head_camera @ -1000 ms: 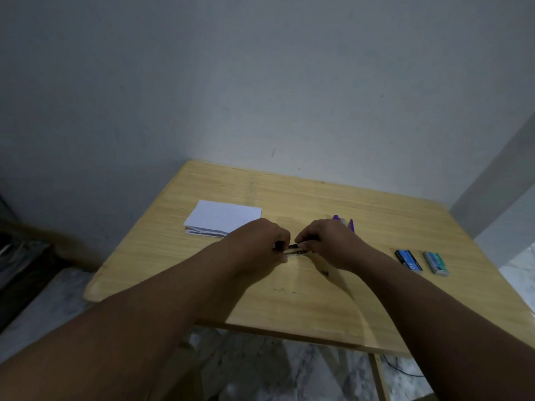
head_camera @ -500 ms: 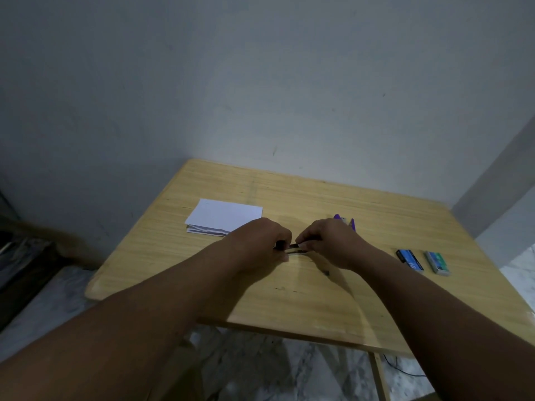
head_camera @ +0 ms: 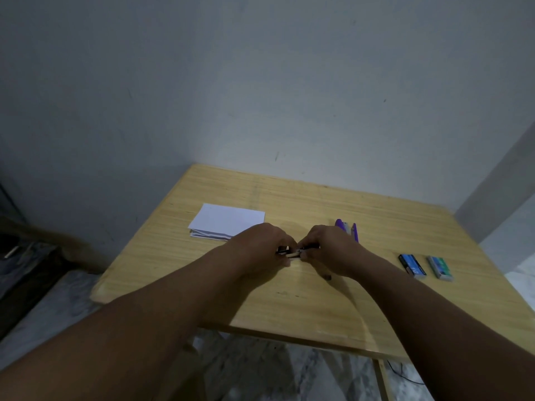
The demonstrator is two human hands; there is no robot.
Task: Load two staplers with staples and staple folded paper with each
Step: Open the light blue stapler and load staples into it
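Observation:
A small black stapler (head_camera: 292, 252) sits at the middle of the wooden table (head_camera: 318, 299), mostly covered by both hands. My left hand (head_camera: 260, 244) grips its left end, and my right hand (head_camera: 324, 244) pinches its right end, fingertips almost touching. Whether the stapler is hinged apart is hidden. Just behind my right hand lies a purple stapler (head_camera: 348, 228). Folded white paper (head_camera: 227, 221) rests at the table's left, beyond my left hand. Two staple boxes lie to the right: a blue one (head_camera: 412, 265) and a green one (head_camera: 440, 268).
A grey wall stands right behind the table. The table's front edge runs under my forearms, with marble floor (head_camera: 260, 371) below. Dark clutter (head_camera: 23, 256) lies on the floor at the left. A cable (head_camera: 402, 374) trails near the right table leg.
Both hands stay on the black stapler in nearly the same place; only slight finger shifts show. The other objects have not moved.

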